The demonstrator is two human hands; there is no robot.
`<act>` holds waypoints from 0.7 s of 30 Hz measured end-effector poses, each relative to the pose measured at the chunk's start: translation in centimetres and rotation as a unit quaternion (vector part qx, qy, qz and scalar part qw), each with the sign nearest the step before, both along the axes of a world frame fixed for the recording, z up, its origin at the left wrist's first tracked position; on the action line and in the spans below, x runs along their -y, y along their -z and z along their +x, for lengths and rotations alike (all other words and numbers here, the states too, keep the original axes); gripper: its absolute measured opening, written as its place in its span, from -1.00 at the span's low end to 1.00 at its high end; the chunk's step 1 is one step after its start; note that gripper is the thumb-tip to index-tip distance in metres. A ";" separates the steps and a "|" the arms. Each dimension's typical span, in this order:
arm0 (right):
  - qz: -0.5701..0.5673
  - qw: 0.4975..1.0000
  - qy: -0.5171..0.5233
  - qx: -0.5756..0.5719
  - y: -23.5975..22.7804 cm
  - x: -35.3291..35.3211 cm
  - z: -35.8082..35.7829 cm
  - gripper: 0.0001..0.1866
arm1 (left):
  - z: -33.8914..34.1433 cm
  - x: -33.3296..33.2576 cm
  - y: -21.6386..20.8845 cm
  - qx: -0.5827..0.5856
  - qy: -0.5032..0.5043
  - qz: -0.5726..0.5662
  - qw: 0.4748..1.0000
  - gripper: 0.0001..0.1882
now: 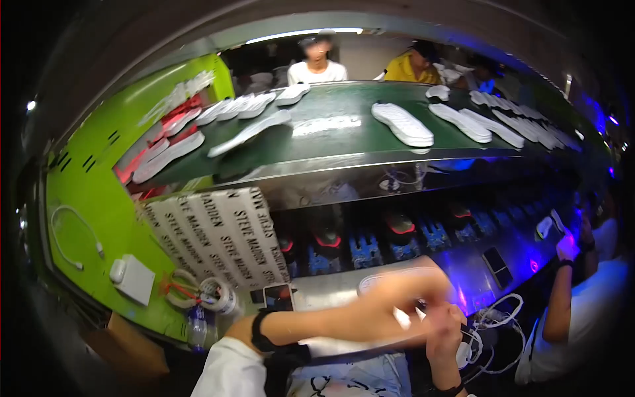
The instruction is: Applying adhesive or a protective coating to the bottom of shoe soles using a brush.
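My left hand (403, 294) reaches across to the right and meets my right hand (444, 331) above the metal bench edge (324, 298). Both are blurred by motion, their fingers overlap, and whether they grip anything is hidden. Small white patches show between them, too smeared to name. Just behind my left hand lies a pale shoe sole (368, 283), mostly covered by the hand. Each wrist wears a black band. Below my forearm a pale printed cloth (350, 378) covers my lap.
Ahead, a green conveyor belt (331, 142) carries several white shoe soles (402, 124). Beneath it stand blue blocks (324, 261). Lettered paper (211, 231), a tape roll (218, 296) and a phone (278, 296) are left. Right are white cables (496, 321) and a co-worker's gloved hand (567, 249).
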State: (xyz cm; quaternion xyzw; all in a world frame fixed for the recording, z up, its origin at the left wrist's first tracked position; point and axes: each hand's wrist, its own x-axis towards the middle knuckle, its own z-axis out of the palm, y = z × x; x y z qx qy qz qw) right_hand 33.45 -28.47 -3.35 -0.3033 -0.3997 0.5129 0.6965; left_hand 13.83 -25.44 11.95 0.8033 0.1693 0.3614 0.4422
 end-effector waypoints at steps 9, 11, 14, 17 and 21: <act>-0.099 0.991 0.025 -0.084 2.8 0.7 0.7 -0.66 | 0.3 3.7 -0.3 0.124 -0.053 0.487 0.863 -0.90; -0.077 0.994 0.027 -0.075 3.2 0.4 1.4 -0.67 | 0.5 3.1 -0.6 0.125 -0.091 0.472 0.868 -0.86; -0.042 0.997 0.059 -0.039 3.5 -0.6 1.5 -0.84 | 1.8 -3.2 -1.7 0.045 -0.045 0.449 0.892 -0.79; -0.049 0.997 0.044 -0.041 3.3 -1.0 1.3 -0.66 | 4.2 -14.4 -1.7 -0.045 -0.195 0.403 0.893 -0.64; -0.012 0.931 0.052 0.360 2.9 -0.5 2.4 -0.63 | 3.8 -27.4 0.0 -0.377 -0.333 0.393 0.770 -0.57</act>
